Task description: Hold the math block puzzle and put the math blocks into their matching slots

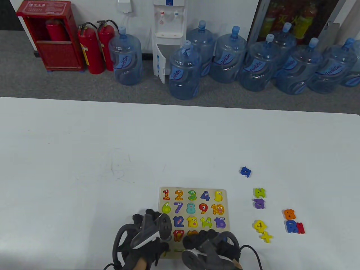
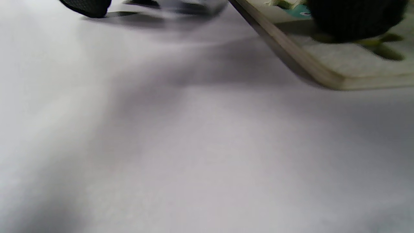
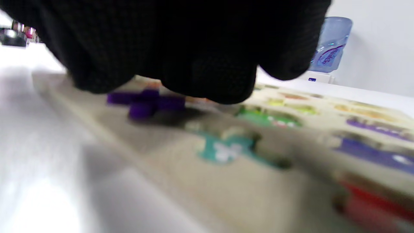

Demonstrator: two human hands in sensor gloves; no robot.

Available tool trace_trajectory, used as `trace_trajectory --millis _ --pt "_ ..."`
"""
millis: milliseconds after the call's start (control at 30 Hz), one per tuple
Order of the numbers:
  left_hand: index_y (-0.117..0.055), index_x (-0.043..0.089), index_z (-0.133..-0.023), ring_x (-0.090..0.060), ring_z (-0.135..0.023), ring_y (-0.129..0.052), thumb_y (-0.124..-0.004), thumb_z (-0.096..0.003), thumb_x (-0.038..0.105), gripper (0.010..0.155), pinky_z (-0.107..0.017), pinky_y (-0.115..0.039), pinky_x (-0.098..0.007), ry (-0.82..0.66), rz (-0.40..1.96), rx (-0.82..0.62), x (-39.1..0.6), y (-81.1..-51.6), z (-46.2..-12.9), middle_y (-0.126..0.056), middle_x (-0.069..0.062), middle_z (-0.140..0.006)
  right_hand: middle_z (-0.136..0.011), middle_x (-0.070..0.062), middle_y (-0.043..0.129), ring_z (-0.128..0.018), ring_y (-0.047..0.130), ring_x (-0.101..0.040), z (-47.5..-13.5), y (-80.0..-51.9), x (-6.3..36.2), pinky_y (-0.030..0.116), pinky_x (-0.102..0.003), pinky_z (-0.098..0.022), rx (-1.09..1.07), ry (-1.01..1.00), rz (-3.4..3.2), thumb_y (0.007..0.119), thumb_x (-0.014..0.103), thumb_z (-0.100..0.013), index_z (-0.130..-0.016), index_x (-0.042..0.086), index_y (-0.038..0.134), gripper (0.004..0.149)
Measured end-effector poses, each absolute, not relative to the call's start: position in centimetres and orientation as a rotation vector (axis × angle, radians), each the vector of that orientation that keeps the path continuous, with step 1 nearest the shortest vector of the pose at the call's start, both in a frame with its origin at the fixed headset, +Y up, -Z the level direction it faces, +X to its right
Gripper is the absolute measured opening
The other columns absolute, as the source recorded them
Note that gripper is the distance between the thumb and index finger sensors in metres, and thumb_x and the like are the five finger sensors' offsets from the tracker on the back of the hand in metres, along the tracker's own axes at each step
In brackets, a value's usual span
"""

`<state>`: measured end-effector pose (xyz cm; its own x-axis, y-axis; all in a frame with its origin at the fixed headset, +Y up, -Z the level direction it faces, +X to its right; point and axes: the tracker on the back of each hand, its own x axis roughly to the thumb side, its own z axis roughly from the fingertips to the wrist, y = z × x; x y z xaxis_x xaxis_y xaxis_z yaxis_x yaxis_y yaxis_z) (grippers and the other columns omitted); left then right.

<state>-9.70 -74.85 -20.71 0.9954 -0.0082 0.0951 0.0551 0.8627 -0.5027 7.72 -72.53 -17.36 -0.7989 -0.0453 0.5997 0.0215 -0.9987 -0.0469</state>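
The wooden number puzzle board point(image 1: 194, 191) lies near the table's front edge, most slots filled with coloured numbers. My left hand point(image 1: 146, 236) lies over its lower left corner. In the left wrist view one gloved finger point(image 2: 355, 19) presses on top of the board point(image 2: 323, 68). My right hand point(image 1: 208, 244) is over the board's bottom row. In the blurred right wrist view its fingertips point(image 3: 207, 81) sit on a purple plus-shaped block point(image 3: 145, 102) lying on the board point(image 3: 226, 187), beside a teal slot point(image 3: 226, 150). The bottom row is hidden in the table view.
Loose blocks lie right of the board: blue point(image 1: 245, 171), green point(image 1: 259, 192), purple point(image 1: 259, 203), yellow point(image 1: 260, 225), a yellow cross point(image 1: 266, 237), orange point(image 1: 289, 214), blue point(image 1: 291, 226) and red point(image 1: 300, 227). Water bottles stand on the floor beyond the table's far edge point(image 1: 180, 105).
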Motion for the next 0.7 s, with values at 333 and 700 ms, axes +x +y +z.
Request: trace_trajectory --millis 333,700 --pt "-0.013 0.021 -0.104 -0.051 -0.105 -0.028 -0.061 -0.0252 0.07 0.104 -0.071 -0.05 -0.071 -0.087 0.016 -0.396 -9.8 -74.0 -20.4 -0.015 -0.009 -0.11 -0.083 0.0 0.085 -0.067 0.092 -0.019 -22.1 -71.7 18.5 0.078 -0.039 -0.054 -0.308 0.172 -2.988 0.082 0.038 -0.025 -0.082 0.027 0.08 0.057" --pt "-0.013 0.019 -0.103 -0.05 -0.104 -0.032 -0.064 -0.0312 0.065 0.099 -0.072 -0.052 -0.068 -0.09 0.041 -0.426 -9.8 -74.4 -20.5 -0.019 -0.013 -0.109 -0.088 -0.003 0.08 -0.072 0.089 -0.023 -23.1 -72.7 26.1 0.077 -0.041 -0.054 0.018 -0.101 -3.063 0.084 0.031 -0.027 -0.085 0.025 0.077 0.059"
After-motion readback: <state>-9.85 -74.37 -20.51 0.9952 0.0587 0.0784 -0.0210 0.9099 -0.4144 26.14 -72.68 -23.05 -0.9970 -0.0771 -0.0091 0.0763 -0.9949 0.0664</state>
